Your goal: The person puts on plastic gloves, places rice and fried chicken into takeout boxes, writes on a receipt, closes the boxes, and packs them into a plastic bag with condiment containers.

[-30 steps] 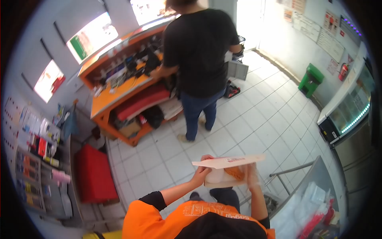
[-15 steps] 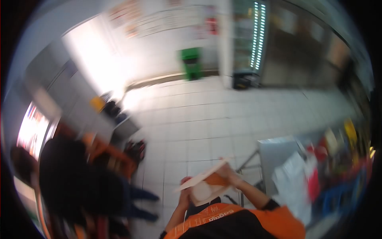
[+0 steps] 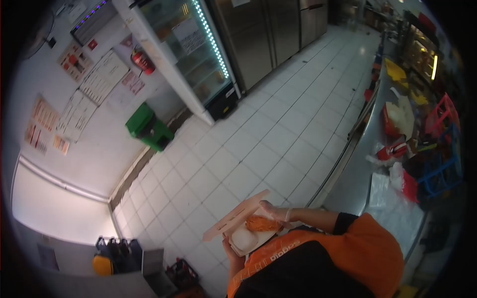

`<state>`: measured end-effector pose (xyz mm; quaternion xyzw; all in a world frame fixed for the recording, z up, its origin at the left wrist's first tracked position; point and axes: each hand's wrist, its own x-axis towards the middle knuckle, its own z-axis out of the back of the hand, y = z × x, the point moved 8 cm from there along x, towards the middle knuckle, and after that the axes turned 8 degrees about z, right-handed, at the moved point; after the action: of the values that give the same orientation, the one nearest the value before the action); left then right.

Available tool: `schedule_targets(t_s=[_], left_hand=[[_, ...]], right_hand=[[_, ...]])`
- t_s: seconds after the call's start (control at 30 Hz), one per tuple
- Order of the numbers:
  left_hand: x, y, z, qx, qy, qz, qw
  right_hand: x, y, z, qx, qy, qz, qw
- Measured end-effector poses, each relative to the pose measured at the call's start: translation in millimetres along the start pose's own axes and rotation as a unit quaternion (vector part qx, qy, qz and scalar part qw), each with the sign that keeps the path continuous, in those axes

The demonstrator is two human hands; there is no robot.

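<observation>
In front of my body is a cardboard food box (image 3: 237, 217) with its lid raised. Inside it lie a white mound that looks like rice (image 3: 244, 239) and an orange-brown piece of fried chicken (image 3: 262, 223). My left hand (image 3: 232, 249) grips the box at its near left side, and some of its fingers are hidden. At the far right end, my right hand (image 3: 275, 212), in a clear plastic glove, holds the box between lid and tray, close to the chicken.
A metal counter (image 3: 343, 191) runs along the right, bearing plastic bags (image 3: 392, 206), another food box (image 3: 397, 119) and blue and pink baskets. Ahead stand a glass-door fridge (image 3: 191, 54), steel cabinets (image 3: 258, 39) and a green bin (image 3: 149, 126). Tiled floor (image 3: 238, 154) lies between.
My view has swung to the right, bringing more of the counter and cabinets in. The person in dark clothes at the left has gone out of view. Both hands still hold the box.
</observation>
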<state>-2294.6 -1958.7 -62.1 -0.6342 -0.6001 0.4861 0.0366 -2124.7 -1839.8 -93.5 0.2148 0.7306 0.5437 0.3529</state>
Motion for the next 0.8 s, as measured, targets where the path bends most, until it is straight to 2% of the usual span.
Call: schedule_targets(t_s=[0.07, 0.13, 0.2, 0.23, 0.27, 0.3, 0.37, 0.43, 0.47, 0.5, 0.53, 0.6, 0.63, 0.7, 0.77, 0.8], left_hand=[[49, -28, -42, 0.001, 0.032, 0.015, 0.999], [109, -43, -76, 0.076, 0.085, 0.086, 0.990], [162, -43, -139, 0.164, 0.160, 0.148, 0.962], [181, -45, -179, 0.216, 0.203, 0.169, 0.940], [200, -45, -221, 0.266, 0.246, 0.186, 0.913], [216, -41, -263, 0.322, 0.270, 0.161, 0.893], [237, -15, -343, 0.420, 0.314, 0.105, 0.845], [281, 41, -400, 0.374, 0.389, 0.171, 0.824], [281, 55, -440, 0.371, 0.396, 0.155, 0.826], [272, 66, -483, 0.368, 0.403, 0.140, 0.826], [263, 81, -520, 0.325, 0.424, 0.193, 0.823], [264, 106, -570, 0.291, 0.463, 0.287, 0.787], [268, 114, -596, 0.307, 0.506, 0.301, 0.747], [280, 114, -641, 0.332, 0.565, 0.296, 0.695], [325, 112, -672, 0.365, 0.552, 0.283, 0.694], [352, 109, -682, 0.381, 0.528, 0.254, 0.715]], right_hand=[[6, 61, 40, 0.056, -0.069, -0.035, 0.995], [-5, 93, 67, 0.139, -0.142, -0.079, 0.977], [7, 63, 124, 0.170, -0.231, -0.012, 0.958], [8, 73, 148, 0.180, -0.272, 0.024, 0.945], [-6, 75, 168, 0.241, -0.295, 0.019, 0.924], [-19, 86, 184, 0.302, -0.313, 0.015, 0.901], [-22, 47, 231, 0.454, -0.287, 0.076, 0.840], [-40, 43, 296, 0.472, -0.365, 0.129, 0.792], [-56, 47, 334, 0.406, -0.433, 0.141, 0.792], [-72, 52, 369, 0.397, -0.467, 0.160, 0.774], [-89, 56, 405, 0.385, -0.500, 0.178, 0.755], [-112, 58, 453, 0.452, -0.519, 0.240, 0.684], [-125, 66, 483, 0.462, -0.536, 0.278, 0.650], [-154, 69, 532, 0.442, -0.629, 0.289, 0.571], [-184, 70, 573, 0.475, -0.719, 0.279, 0.423], [-197, 71, 595, 0.461, -0.726, 0.300, 0.412]])
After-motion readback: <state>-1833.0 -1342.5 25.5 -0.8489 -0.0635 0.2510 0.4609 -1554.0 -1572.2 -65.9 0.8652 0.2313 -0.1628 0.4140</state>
